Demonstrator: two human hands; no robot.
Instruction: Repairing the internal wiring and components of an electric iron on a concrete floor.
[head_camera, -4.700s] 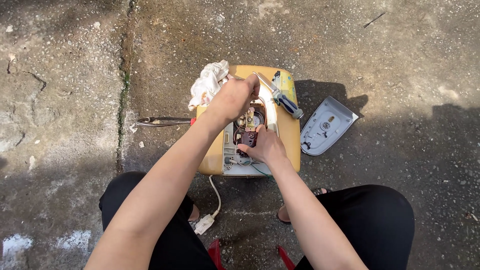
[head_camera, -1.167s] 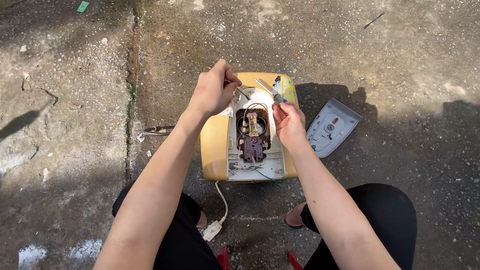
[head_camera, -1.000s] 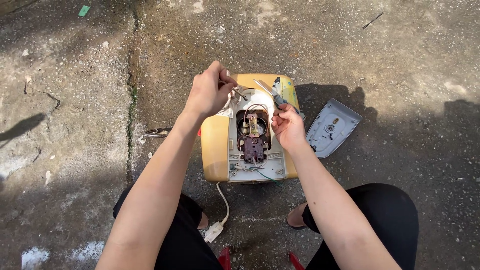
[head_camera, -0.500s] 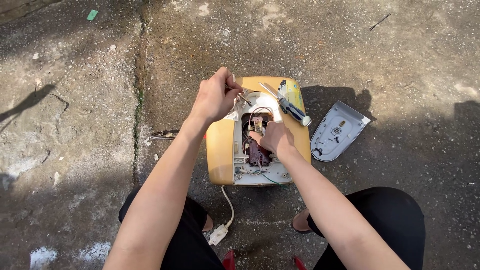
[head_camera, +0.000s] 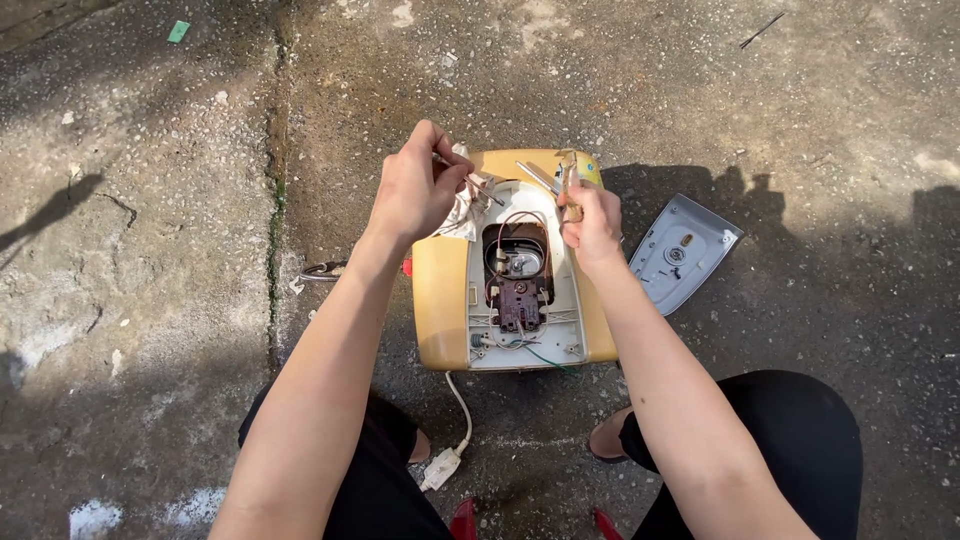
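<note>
A yellow appliance housing (head_camera: 440, 300) lies on the concrete in front of me, its white inner panel open and showing a brown terminal block (head_camera: 517, 300) with thin wires. My left hand (head_camera: 415, 190) is raised over the housing's top left corner, pinching a wire end next to a crumpled white cloth (head_camera: 462, 210). My right hand (head_camera: 592, 222) hovers over the top right edge, closed on a small thin part; its kind is too small to tell. A screwdriver (head_camera: 538, 176) rests on the housing's far end.
A grey plastic cover plate (head_camera: 683, 250) lies on the ground to the right. Pliers (head_camera: 325, 269) lie left of the housing. A white cord with plug (head_camera: 445, 462) trails toward my legs. A crack with moss (head_camera: 275, 200) runs down the concrete at left.
My right hand has lifted off the terminal block and moved up to the housing's top right edge. My left hand stays at the top left with the wire.
</note>
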